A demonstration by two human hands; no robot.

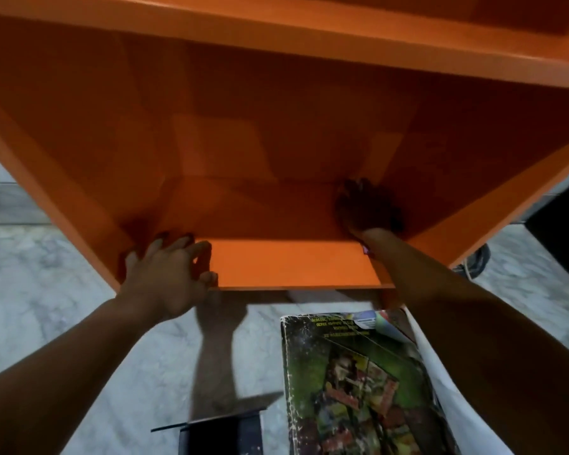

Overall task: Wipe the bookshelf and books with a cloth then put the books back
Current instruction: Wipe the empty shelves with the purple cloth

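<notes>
While the bookshelf (293, 264) stands bare, its bottom board is best wiped in long, overlapping strokes from the back corners toward the front edge, so dust comes out rather than packing into the seams. The right hand (367, 205) reaches deep into the back right corner on an outstretched arm, too dark and blurred to tell whether it clutches the cloth. The left hand (171, 274) grasps the board's front left edge as a brace, and a green-covered book (352, 382) and a dark book (224, 435) lie on the floor in front.
</notes>
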